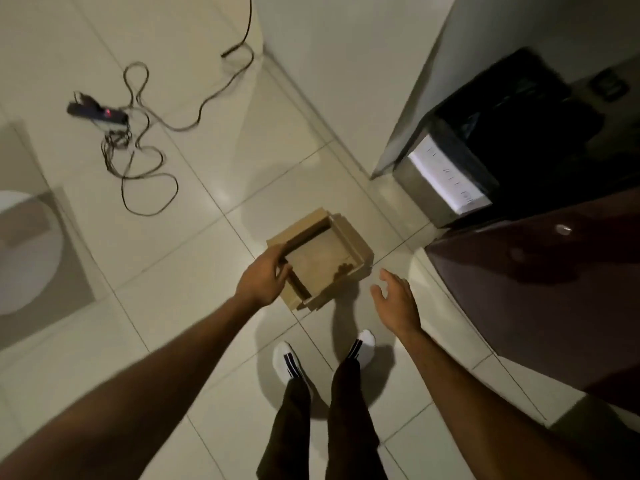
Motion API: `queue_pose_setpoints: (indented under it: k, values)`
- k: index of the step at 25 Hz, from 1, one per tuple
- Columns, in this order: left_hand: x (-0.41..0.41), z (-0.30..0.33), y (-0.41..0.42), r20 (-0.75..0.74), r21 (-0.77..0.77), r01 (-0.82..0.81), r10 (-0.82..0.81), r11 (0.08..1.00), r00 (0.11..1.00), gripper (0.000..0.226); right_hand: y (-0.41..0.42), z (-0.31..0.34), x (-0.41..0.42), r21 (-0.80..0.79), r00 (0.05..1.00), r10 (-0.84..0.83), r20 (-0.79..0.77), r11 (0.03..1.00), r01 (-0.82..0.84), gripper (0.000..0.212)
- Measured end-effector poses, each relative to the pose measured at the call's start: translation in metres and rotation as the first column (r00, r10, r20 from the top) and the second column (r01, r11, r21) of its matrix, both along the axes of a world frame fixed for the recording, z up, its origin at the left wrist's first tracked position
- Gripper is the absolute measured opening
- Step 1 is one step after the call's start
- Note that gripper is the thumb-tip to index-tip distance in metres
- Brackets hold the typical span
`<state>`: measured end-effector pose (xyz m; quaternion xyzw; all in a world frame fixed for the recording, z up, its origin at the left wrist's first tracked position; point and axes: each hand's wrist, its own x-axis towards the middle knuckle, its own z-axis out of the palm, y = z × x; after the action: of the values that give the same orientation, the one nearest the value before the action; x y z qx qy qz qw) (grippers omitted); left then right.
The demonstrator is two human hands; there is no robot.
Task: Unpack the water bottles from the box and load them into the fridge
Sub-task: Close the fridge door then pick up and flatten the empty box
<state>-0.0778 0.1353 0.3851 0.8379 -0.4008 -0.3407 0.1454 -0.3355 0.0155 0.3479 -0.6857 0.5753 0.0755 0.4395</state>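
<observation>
A brown cardboard box (346, 242) stands open on the tiled floor in front of my feet. Its inside shows only bare cardboard; no bottles are visible in it. My left hand (265, 277) grips the box's left wall, fingers curled over the rim. Just right of the box, apart from it, hovers my right hand (396, 301) with relaxed, spread fingers holding nothing. The dark maroon fridge (540, 282) stands at the right with its door closed.
A metal bin with a black liner (485, 157) stands beyond the fridge against the white wall. A power strip with tangled cables (104, 114) lies on the floor at the upper left. A white round object (24, 251) sits at the left edge.
</observation>
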Motion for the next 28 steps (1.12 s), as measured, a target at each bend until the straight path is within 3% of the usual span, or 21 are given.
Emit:
queue_pose_setpoints:
  k: [4,12,16,17,22,25,28]
  values:
    - [0.028,-0.142,-0.013,-0.011,0.098,-0.075,0.076,0.992,0.997,0.048,-0.040,-0.144,0.022,0.085,0.998,0.047,-0.039,0.995,-0.044,0.048]
    - [0.063,-0.389,-0.015,0.070,0.165,-0.217,0.208,0.962,0.976,0.051,-0.073,-0.393,0.029,0.047,0.996,-0.045,-0.078,0.998,0.049,0.026]
    - [0.071,-0.467,-0.003,0.125,0.197,-0.375,0.357,0.906,0.926,0.058,-0.071,-0.455,0.028,0.062,0.952,-0.263,-0.157,0.959,0.275,0.069]
    - [0.072,-0.480,-0.001,0.109,0.199,-0.410,0.396,0.890,0.912,0.059,-0.069,-0.466,0.029,0.080,0.947,-0.281,-0.156,0.952,0.296,0.070]
    - [0.069,-0.510,0.005,0.060,0.118,-0.524,0.520,0.844,0.852,0.040,-0.060,-0.492,0.039,0.186,0.910,-0.409,-0.073,0.891,0.415,0.031]
    - [0.066,-0.491,-0.001,0.029,0.116,-0.562,0.563,0.819,0.826,0.040,-0.058,-0.477,0.036,0.190,0.897,-0.442,-0.018,0.879,0.437,0.037]
    - [0.065,-0.443,-0.002,-0.003,0.112,-0.565,0.569,0.818,0.823,0.043,-0.063,-0.428,0.026,0.198,0.916,-0.400,-0.031,0.896,0.397,0.018]
